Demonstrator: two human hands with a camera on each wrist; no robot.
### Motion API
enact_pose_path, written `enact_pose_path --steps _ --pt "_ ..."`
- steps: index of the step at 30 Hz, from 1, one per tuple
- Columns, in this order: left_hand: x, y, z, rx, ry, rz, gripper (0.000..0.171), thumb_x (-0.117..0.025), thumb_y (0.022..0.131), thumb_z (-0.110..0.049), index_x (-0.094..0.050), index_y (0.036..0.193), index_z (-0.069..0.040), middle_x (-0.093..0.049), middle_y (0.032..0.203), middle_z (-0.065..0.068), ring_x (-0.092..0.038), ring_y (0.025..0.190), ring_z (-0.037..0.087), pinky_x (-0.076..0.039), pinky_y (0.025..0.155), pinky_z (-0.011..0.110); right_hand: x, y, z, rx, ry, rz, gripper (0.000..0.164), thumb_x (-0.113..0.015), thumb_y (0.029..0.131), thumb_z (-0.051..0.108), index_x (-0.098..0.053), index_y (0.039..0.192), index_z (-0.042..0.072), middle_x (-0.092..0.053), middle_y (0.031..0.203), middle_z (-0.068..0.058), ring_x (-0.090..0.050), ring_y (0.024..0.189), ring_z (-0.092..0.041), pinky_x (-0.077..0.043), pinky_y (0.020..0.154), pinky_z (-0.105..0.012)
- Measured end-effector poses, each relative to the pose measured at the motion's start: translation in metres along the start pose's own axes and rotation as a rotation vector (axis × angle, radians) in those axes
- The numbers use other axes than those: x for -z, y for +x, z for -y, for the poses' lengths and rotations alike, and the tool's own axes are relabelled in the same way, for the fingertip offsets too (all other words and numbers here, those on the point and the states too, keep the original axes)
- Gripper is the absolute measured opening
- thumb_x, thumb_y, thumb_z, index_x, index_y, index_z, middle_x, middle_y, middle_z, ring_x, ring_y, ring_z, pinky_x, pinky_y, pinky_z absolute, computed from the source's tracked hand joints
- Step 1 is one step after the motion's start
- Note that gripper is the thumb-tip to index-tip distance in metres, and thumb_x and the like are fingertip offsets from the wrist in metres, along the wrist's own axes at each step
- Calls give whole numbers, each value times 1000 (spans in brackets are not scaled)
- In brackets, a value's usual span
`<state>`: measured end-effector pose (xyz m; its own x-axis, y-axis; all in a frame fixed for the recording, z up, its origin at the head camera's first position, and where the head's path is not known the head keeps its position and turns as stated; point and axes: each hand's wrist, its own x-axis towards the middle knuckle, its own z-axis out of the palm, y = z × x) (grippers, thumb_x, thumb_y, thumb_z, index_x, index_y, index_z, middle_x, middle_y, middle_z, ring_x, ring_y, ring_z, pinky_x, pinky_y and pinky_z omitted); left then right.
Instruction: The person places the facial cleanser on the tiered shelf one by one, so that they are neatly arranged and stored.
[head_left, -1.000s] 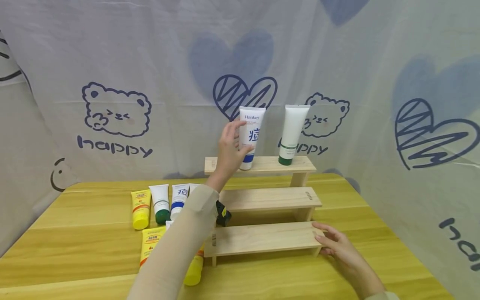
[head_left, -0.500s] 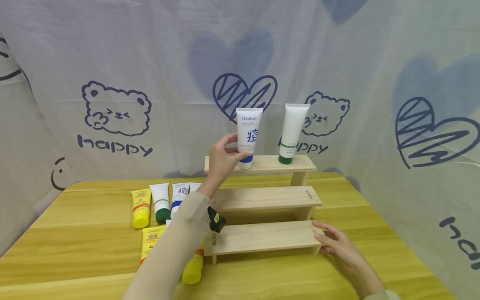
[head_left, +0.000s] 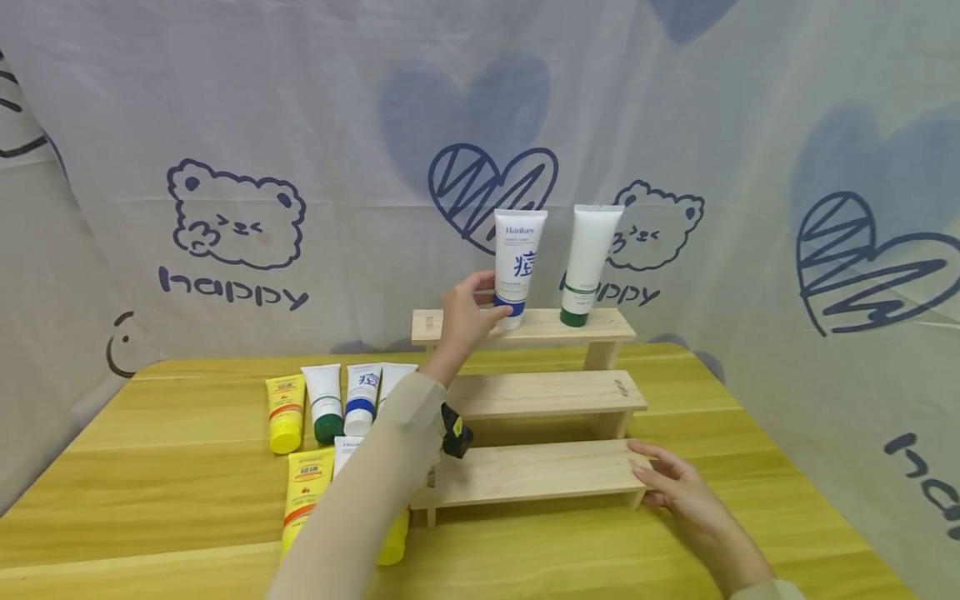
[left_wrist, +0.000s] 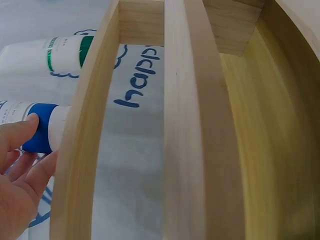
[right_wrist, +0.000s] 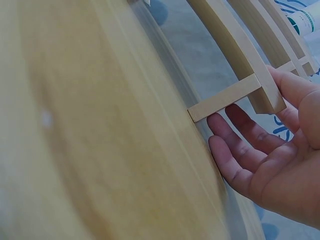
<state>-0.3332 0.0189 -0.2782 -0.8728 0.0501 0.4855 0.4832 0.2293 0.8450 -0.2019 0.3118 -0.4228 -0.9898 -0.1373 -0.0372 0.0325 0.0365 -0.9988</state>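
My left hand holds a white tube with a blue band near its bottom, thumb on the front and fingers behind. The tube stands upright at the top step of the wooden three-step rack. In the left wrist view the thumb presses the blue band, with the cap right at the step's edge. A white tube with a green cap stands to its right on the same step. My right hand grips the right end of the lowest step, its thumb on top and fingers beside the leg.
Left of the rack, several tubes lie on the wooden table: a yellow tube, a green-capped white tube, a blue-banded tube and others partly hidden by my left sleeve. A printed curtain hangs behind.
My left hand slid down the blue-banded tube to its lower part, then moved right with it along the top step, closer to the green-capped tube. The right hand stayed at the lowest step.
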Motion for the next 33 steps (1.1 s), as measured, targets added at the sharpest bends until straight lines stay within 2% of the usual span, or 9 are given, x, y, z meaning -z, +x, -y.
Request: enact_pose_path --steps 7,14,20,26,29,33 --pt "-15 6 2 -22 -1 -25 47 -71 71 5 -54 114 4 -58 111 18 -59 94 28 -47 82 31 1 -1 1 -10 5 6 29 -57 87 9 -58 111 25 -53 104 -6 -57 85 -18 -49 70 -29" --pt "-18 5 2 -28 19 -36 46 -70 71 5 -53 114 4 -57 112 18 -59 94 26 -46 82 28 1 -1 0 7 18 38 30 -55 88 9 -59 111 28 -53 102 -4 -57 82 -17 -49 67 -28" --pt "-13 1 2 -20 54 -15 38 -69 73 1 -56 109 2 -61 106 15 -59 92 23 -46 80 24 0 -1 -1 4 26 16 29 -56 87 9 -59 109 28 -53 101 -5 -57 82 -17 -49 67 -27" --pt "0 -2 -1 -12 76 41 34 -65 79 -2 -57 112 0 -60 109 14 -57 97 24 -45 84 27 1 -1 -1 15 13 29 30 -56 87 9 -59 110 29 -53 102 -6 -57 82 -17 -49 67 -27" --pt "6 -4 1 -9 67 42 32 -64 80 -3 -58 112 0 -60 109 13 -57 97 23 -45 84 27 1 -1 -1 12 4 22 29 -56 87 10 -59 109 29 -53 102 -6 -57 82 -17 -49 67 -27" --pt "13 -7 2 -36 53 40 29 -62 81 -4 -59 109 1 -61 107 15 -58 95 23 -45 83 28 0 -1 0 4 3 9 29 -57 86 11 -59 110 28 -53 102 -6 -57 81 -18 -49 66 -27"
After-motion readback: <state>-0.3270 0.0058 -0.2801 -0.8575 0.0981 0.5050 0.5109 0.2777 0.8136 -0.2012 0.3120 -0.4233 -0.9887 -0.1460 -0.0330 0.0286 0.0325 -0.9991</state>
